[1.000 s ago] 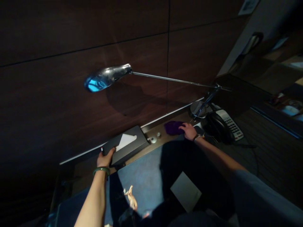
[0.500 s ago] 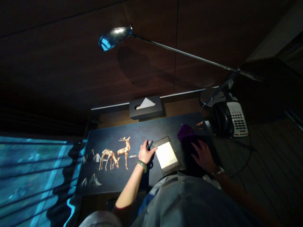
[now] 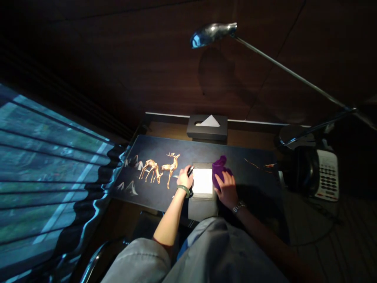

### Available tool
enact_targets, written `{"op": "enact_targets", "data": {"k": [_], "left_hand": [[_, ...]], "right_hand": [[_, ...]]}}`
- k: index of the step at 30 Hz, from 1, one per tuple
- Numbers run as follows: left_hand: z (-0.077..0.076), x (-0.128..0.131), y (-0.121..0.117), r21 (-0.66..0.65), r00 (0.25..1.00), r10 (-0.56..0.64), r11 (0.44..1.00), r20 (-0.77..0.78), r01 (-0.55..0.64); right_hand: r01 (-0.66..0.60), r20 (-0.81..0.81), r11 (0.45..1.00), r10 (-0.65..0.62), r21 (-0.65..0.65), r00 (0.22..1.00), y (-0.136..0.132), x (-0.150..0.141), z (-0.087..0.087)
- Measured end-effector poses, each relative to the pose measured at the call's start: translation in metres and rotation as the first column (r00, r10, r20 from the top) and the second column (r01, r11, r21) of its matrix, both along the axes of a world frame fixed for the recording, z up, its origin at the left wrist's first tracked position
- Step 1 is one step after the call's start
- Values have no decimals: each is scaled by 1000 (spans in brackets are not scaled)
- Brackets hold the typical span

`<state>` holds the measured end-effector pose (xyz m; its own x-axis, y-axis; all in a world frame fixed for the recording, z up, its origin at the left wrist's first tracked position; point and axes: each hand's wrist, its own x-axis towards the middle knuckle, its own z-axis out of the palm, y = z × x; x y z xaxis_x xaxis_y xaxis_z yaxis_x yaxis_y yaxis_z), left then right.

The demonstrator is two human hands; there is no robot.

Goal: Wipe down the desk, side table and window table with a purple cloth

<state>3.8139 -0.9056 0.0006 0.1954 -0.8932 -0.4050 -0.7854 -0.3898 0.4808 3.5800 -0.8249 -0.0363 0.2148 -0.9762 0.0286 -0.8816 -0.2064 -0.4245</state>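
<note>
Pressing down on a purple cloth (image 3: 219, 169) with the right hand (image 3: 226, 191), fingers spread flat over its near edge, cloth bunched and lying just right of a white notepad (image 3: 203, 181) in its dark holder. Cloth directly ahead of the right hand, touching it, slightly overlapping the pad's right edge by the look of it. Long axis of the bunched cloth running roughly away from the body, peak pointing toward the wall. Left hand (image 3: 185, 179) curled around a dark pen (image 3: 191, 170), tip angled up and right, resting just left of the pad. Pad sitting between the two hands, so right hand clearly nearer the cloth, left hand across the pad from it. Everything resting on a dark desk mat (image 3: 250, 173) printed with golden deer (image 3: 160, 168). Farther back, against the wooden wall, a black tissue box (image 3: 207, 127) with a white tissue poking up. Off to the right, a desk telephone (image 3: 316, 173) and a chrome desk lamp (image 3: 213, 32) arching overhead. Window blinds (image 3: 44, 165) glowing blue-green at left.
</note>
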Motion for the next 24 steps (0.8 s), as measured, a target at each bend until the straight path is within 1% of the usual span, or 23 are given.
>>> {"op": "enact_targets", "data": {"k": [2,3,5,7,8,9,10,11,12,13,15,16,17,18,19,20,21,22,23,24], "left_hand": [[3,24,-13,-14,1000,22,1000,7,-22],[4,34,-23,-21,1000,25,999,6,-25],[5,50,-41,-34,1000,20,999,-2,-20],[3,57,-53,-44,1000,17,999,-12,-18],[1,59,-56,-48,1000,21,999,-15,-21],[-2,59,-56,-54,999,27,998,-18,-28],[-4,57,-54,-60,999,37,997,-20,-38],[-7,55,-52,-65,999,50,997,-21,-51],[-9,51,-50,-71,998,63,995,-22,-64],[-10,47,-48,-78,997,75,994,-24,-77],[-9,40,-45,-98,993,115,988,-15,-116],[-8,37,-43,-110,990,144,983,-5,-144],[-5,35,-39,-123,984,178,977,8,-175],[-1,34,-33,-140,976,216,967,25,-211],[4,34,-22,-156,965,259,956,45,-250],[9,34,-6,-172,951,302,942,68,-287],[14,32,17,-185,936,340,929,93,-319],[18,27,45,-194,922,369,919,119,-343],[22,18,78,-193,914,381,916,142,-352],[25,4,113,-181,916,370,922,155,-342]], "right_hand": [[-48,26,998,48,29,999,-31,22,-1],[-66,37,997,64,40,997,-52,24,0],[-41,48,997,38,65,998,-100,16,2],[47,38,995,-50,88,998,-146,-3,5],[86,32,992,-90,94,995,-162,-12,6],[101,28,990,-105,100,994,-170,-19,7],[93,26,990,-96,106,995,-168,-23,7],[67,25,991,-70,113,997,-156,-23,7],[35,24,992,-38,123,999,-133,-22,6],[-14,24,991,11,135,1000,-102,-18,7],[-178,33,969,175,169,984,-24,-14,7],[-321,47,929,318,186,947,15,-15,6],[-460,68,863,456,209,887,50,-22,4],[-565,77,795,563,222,823,79,-34,1],[-625,71,747,628,225,775,100,-53,-2],[-639,47,739,646,212,762,114,-78,-6],[-609,5,772,619,181,785,121,-107,-9],[-545,-43,827,555,138,831,123,-140,-12],[-459,-87,884,466,91,880,122,-175,-15],[-367,-126,929,370,50,920,121,-209,-17]]}}
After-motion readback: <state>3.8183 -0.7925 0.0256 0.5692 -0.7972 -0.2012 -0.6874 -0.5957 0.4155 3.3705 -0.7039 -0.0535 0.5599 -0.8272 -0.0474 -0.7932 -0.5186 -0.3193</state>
